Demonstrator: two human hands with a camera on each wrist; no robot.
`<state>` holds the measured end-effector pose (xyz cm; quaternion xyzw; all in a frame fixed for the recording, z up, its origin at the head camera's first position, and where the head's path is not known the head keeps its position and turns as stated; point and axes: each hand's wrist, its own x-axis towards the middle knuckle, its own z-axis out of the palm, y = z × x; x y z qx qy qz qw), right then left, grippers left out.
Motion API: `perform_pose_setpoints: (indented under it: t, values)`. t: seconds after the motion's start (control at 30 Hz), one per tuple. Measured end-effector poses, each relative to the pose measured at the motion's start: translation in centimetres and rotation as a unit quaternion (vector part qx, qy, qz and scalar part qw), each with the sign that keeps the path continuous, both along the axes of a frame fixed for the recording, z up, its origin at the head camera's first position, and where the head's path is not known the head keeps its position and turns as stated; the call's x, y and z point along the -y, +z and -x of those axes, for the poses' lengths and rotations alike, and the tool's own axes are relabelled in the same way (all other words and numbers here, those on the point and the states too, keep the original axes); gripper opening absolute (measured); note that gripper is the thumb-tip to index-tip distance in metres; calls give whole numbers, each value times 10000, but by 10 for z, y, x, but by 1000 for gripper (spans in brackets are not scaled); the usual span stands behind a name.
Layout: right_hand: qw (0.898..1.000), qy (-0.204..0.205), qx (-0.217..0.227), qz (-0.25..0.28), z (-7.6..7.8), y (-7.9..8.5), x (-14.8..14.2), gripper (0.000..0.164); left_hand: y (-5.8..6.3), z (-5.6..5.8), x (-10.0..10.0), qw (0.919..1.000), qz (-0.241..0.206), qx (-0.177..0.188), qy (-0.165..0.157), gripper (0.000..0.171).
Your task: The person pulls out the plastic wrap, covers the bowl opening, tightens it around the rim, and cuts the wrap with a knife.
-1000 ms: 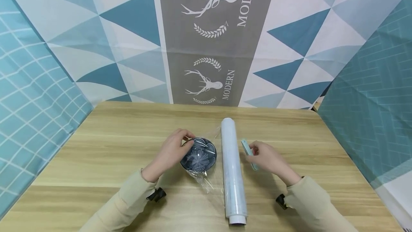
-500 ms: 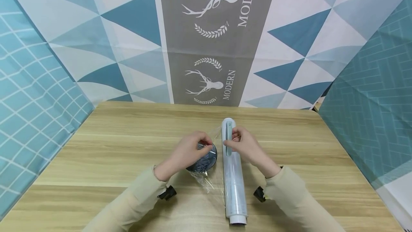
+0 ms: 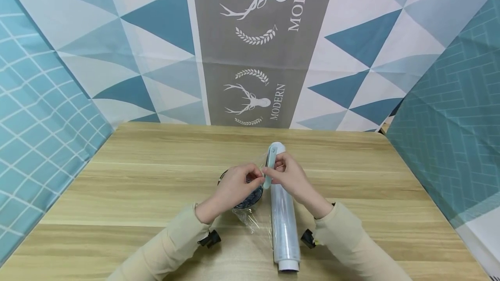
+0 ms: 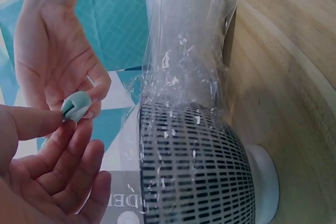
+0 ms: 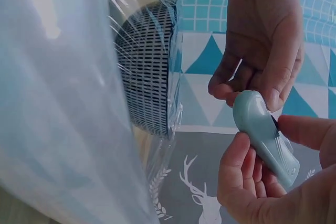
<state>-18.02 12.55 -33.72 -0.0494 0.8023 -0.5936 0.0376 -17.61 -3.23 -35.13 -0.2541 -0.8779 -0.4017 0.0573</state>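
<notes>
Thumb and fingers of my right hand (image 3: 291, 176) hold a mint-green utility knife (image 5: 262, 132) with a dark slider, above the upper part of the cling film roll (image 3: 284, 224). My left hand (image 3: 234, 185) meets the knife's near end, thumb and fingertips seemingly pinching it; the exact contact is partly hidden. Beneath the left hand is a dark blue patterned bowl (image 4: 194, 163), largely covered by that hand in the head view. Clear cling film (image 4: 184, 72) stretches across the bowl and runs to the roll.
Everything stands on a wooden table (image 3: 136, 177). A patterned backdrop (image 3: 250, 64) rises behind its far edge, with blue tiled-look cloths (image 3: 43, 99) at the sides. Loose film (image 3: 247, 219) hangs at the bowl's near side.
My right hand has brought the knife leftward from beside the roll to over it, turning it more upright. My left hand has left the bowl's rim and moved right to the knife.
</notes>
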Motion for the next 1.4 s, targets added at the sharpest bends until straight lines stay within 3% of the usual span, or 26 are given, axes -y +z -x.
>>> perform_pose_setpoints:
  t: [0.4, 0.73, 0.93, 1.4]
  values:
    - [9995, 164, -237, 152, -4, -4, 2, 21, -1, 1, 1, 9993, -32, 128, 349, 6]
    - [9978, 549, -312, 203, -5, -5, 1, 17, -2, 1, 2, 9993, -115, 55, 352, 7]
    - [9962, 699, -393, 336, -6, -4, 0, 18, -2, 1, 3, 9990, -313, 195, 265, 7]
    - [9960, 721, -507, 122, -7, -5, -6, 18, -2, 1, 10, 9970, -522, 397, 412, 8]
